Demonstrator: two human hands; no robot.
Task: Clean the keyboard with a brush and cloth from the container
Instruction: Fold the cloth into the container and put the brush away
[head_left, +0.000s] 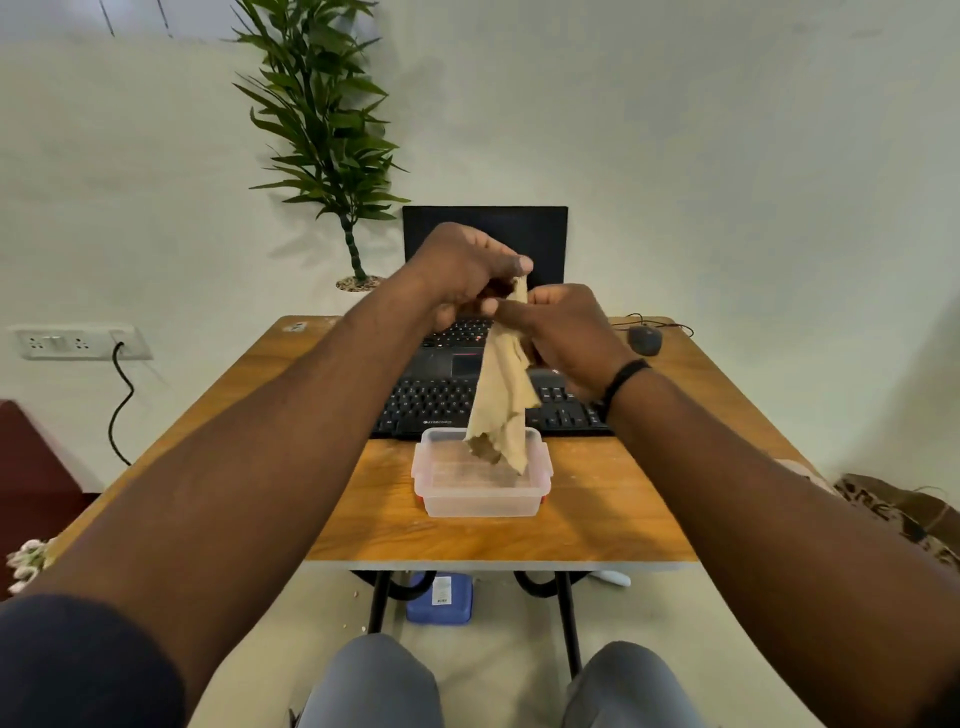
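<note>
A beige cloth (503, 395) hangs in the air, its lower end dangling just over the clear plastic container (483, 501) at the middle of the table. My left hand (462, 270) pinches the cloth's top end. My right hand (563, 327) grips the cloth just below that. Behind the container lies a black keyboard (431, 402), partly hidden by the cloth and my right wrist. No brush is visible in this view.
An open laptop (488, 234) stands behind the keyboard. A black mouse (644, 339) with its cable lies at the back right of the wooden table (597, 519). A potted plant (332, 135) stands behind the table's left corner. A blue box (441, 597) sits on the floor underneath.
</note>
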